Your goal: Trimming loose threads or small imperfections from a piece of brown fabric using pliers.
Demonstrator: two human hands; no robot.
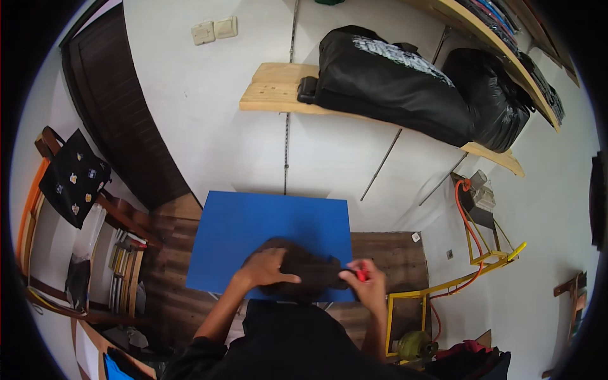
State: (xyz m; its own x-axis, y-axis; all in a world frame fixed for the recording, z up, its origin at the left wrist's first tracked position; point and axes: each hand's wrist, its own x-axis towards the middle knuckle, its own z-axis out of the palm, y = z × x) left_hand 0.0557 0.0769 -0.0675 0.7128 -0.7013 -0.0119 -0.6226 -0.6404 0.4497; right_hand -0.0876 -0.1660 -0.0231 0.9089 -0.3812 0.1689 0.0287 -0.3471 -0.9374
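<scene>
— What are the fingers doing, from where you're standing?

— On the right hand (372,288) they're clamping on a small red thing (362,275). I'm not making out what it is, as the hand is hiding much of it

— And the left hand (261,271)?

— It's resting on the dark brown item (310,275), the thumb standing well apart from the other fingers, so it's spreading rather than gripping. That item is looking soft, perhaps cloth, and it's lying on the near part of the blue counter (253,218), its right end reaching close to the red thing

— So which step are we watching?

— I'm judging it to be close work at that right end: the left hand seems to be steadying, the right seems to be working. The next move is probably calling for a firm left palm and a careful right pinch

— And beyond the counter?

— A white wall (234,139) is rising behind it, with a wooden shelf (272,92) carrying black bags (392,82). Over on the left a dark door (114,95) is standing, and to the right an orange hose (458,206) is running down by a yellow frame (405,295)
</scene>
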